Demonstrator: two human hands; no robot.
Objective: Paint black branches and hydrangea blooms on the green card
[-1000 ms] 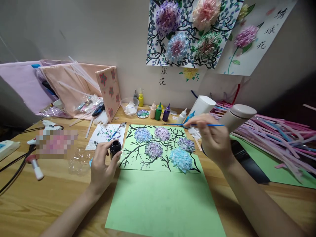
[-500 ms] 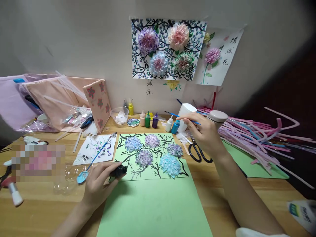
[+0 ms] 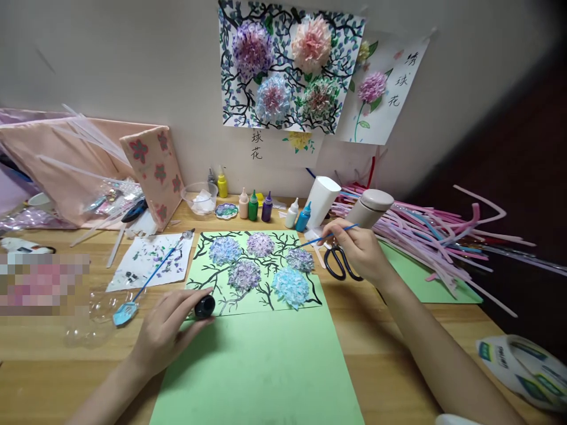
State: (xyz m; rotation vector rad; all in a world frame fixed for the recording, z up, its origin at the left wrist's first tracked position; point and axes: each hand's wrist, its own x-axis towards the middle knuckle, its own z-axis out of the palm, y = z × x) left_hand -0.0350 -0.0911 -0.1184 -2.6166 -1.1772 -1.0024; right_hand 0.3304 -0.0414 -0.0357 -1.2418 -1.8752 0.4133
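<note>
Between its fingers my right hand (image 3: 357, 248) pinches a blue paintbrush (image 3: 330, 236), its tip down by the painted branches at the upper right of the green picture (image 3: 277, 304). My left hand (image 3: 170, 327) grips a small black bottle (image 3: 205, 307) at the picture's lower left edge. Black branches run across the picture among several raised, fluffy flowers, one of them a light blue flower (image 3: 291, 287) at the lower right. Beneath lies a larger plain green sheet (image 3: 261, 372). Black-handled scissors (image 3: 335, 264) rest beside my right hand, partly hidden by it.
Paint bottles (image 3: 253, 206) line the back of the table. A paint-stained paper (image 3: 153, 260) and a second brush (image 3: 155, 274) lie left. Pink pipe cleaners (image 3: 425, 236) heap up at right, near a roll of tape (image 3: 527, 372). Finished flower pictures (image 3: 287, 65) hang on the wall.
My right hand has come down, bringing the brush from above the paint bottles to the picture's upper right. My left hand still holds the black bottle. The camera view has shifted slightly.
</note>
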